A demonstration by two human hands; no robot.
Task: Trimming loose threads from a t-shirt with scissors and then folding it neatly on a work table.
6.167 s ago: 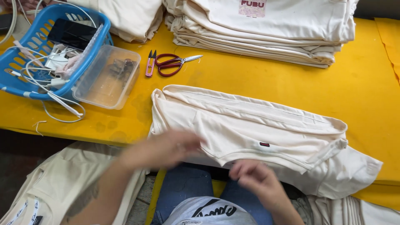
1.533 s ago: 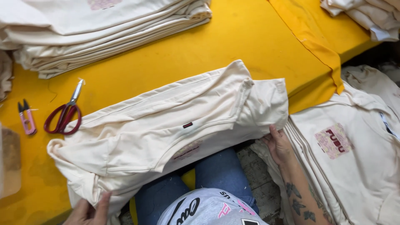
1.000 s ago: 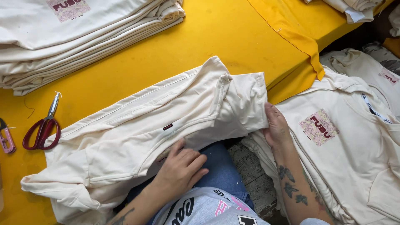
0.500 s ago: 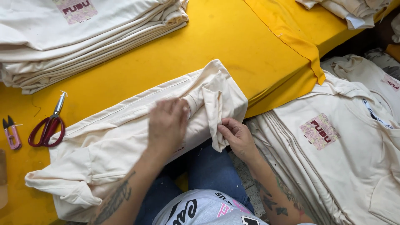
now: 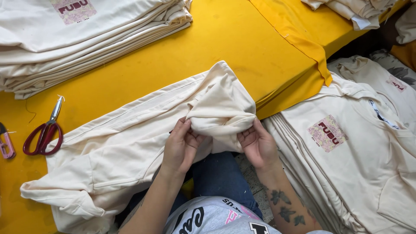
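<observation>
A cream garment (image 5: 130,143) lies across the near edge of the yellow table (image 5: 225,39), its long axis running from the lower left up toward the right, and its right end is bunched into a rounded fold (image 5: 221,108) that sits directly above both hands. The left hand (image 5: 180,145) presses against the left side of that fold, fingers curled and thumb tucked under the cloth, so it has a partial pinch on the fabric. The right hand (image 5: 258,145) meets the fold from the right, palm turned inward and fingertips closed on the lower edge of the bunch. Both hands are about equally near the fold, one on each flank, while the rest of the garment trails away to the left of the left hand, so that hand is the nearer to the garment's long body. Left of the garment, red-handled scissors (image 5: 43,132) rest on the table, and beyond them, at the picture's edge, lies a small pink clipper (image 5: 5,143). Behind the garment, across a strip of bare yellow, stands a tall stack of folded cream shirts (image 5: 86,39) with a printed patch on top. Right of the garment, off the table's edge and lower down, is another pile of cream shirts (image 5: 346,151).
</observation>
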